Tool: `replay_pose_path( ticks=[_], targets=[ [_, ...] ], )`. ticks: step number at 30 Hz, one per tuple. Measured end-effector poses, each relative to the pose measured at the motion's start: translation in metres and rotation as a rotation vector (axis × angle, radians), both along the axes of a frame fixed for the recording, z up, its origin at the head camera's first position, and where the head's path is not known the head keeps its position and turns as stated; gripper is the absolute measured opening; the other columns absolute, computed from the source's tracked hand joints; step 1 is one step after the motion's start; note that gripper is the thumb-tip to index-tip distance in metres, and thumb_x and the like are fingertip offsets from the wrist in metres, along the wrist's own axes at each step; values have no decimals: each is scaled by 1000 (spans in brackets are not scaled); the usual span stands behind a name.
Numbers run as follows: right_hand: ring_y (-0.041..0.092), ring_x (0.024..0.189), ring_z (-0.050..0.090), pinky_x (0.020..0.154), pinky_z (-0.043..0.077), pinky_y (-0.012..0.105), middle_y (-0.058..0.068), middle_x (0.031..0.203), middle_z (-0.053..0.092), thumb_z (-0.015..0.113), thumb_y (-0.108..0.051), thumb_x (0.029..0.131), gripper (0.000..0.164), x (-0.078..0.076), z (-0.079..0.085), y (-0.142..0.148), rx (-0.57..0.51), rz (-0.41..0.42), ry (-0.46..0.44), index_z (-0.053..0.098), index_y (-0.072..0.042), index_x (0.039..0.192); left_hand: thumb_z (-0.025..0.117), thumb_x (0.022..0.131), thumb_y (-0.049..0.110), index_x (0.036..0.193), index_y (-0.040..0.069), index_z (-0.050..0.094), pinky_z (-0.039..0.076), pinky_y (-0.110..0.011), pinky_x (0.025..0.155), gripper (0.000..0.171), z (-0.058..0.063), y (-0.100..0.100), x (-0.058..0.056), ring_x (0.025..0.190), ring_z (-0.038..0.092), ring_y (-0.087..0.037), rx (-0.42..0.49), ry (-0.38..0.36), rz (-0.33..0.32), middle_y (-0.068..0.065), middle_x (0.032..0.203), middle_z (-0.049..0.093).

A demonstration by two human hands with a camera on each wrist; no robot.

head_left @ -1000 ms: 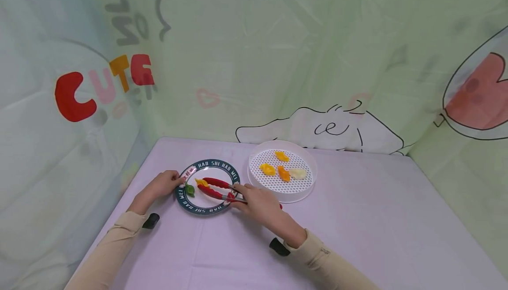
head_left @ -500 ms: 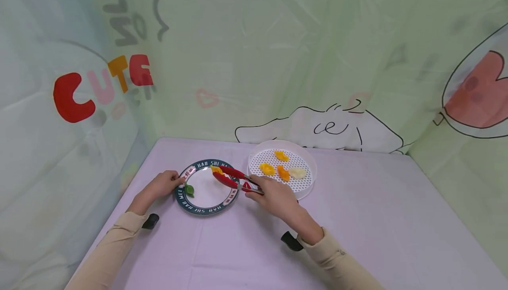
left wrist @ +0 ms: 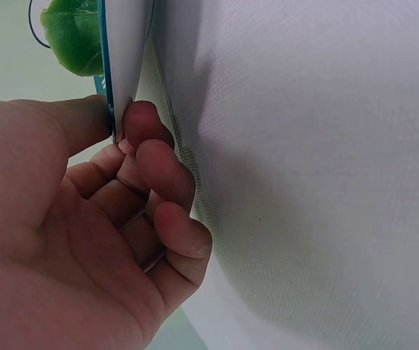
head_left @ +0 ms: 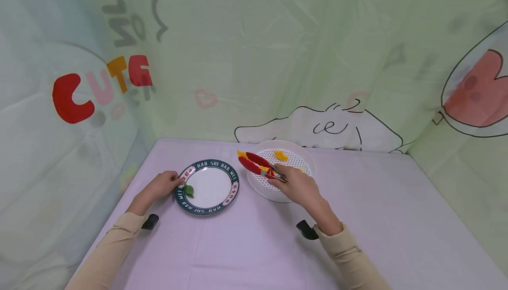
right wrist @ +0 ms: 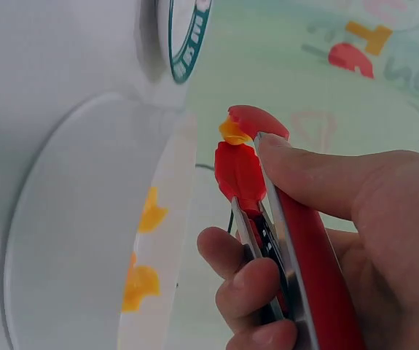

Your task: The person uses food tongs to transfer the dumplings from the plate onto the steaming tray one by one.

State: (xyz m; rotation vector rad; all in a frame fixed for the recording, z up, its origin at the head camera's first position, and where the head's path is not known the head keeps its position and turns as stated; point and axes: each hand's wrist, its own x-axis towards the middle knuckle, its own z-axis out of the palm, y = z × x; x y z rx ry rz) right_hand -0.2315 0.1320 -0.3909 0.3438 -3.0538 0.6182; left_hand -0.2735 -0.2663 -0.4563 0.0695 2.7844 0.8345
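Note:
My left hand (head_left: 162,185) pinches the left rim of a plate (head_left: 206,211) between thumb and fingers; the plate is white with a dark green lettered border. By the thumb, a small green dumpling-shaped piece (head_left: 189,190) lies at the plate's left edge. My right hand (head_left: 298,187) grips red-tipped metal tongs (right wrist: 307,255). Between the tong tips sits a yellow dumpling-like piece (right wrist: 232,131), held in the air over the left edge of a white perforated steamer tray (head_left: 278,196). The tongs and right hand hide part of that tray.
Another yellow piece (head_left: 281,155) lies at the back of the tray, and more yellow-orange pieces (right wrist: 142,286) show in the right wrist view. A pale lilac cloth (head_left: 222,254) covers the table. Printed curtains (head_left: 222,61) stand close behind and at the sides.
My right hand has carried the tongs and the yellow piece up and rightward, from over the plate to the tray's left edge. The left hand and plate have stayed put.

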Motion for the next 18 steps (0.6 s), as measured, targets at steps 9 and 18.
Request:
replay_pose_path(
  ticks=[9, 18],
  targets=[
    [32, 106, 61, 73, 55, 40, 21, 134, 62, 69, -47, 92, 69, -21, -3, 26, 34, -85, -72, 51, -6, 145, 54, 104, 27, 88, 3, 56, 40, -29, 65, 29, -1, -1, -2, 74, 51, -20, -8, 1, 4, -7, 76, 54],
    [30, 92, 60, 65, 52, 34, 22, 127, 65, 70, -39, 93, 65, -34, -11, 39, 60, -128, -75, 52, -3, 143, 53, 105, 26, 88, 3, 56, 40, -29, 64, 28, -3, -2, -3, 74, 51, -19, 6, -6, -2, -7, 76, 54]
  ],
)
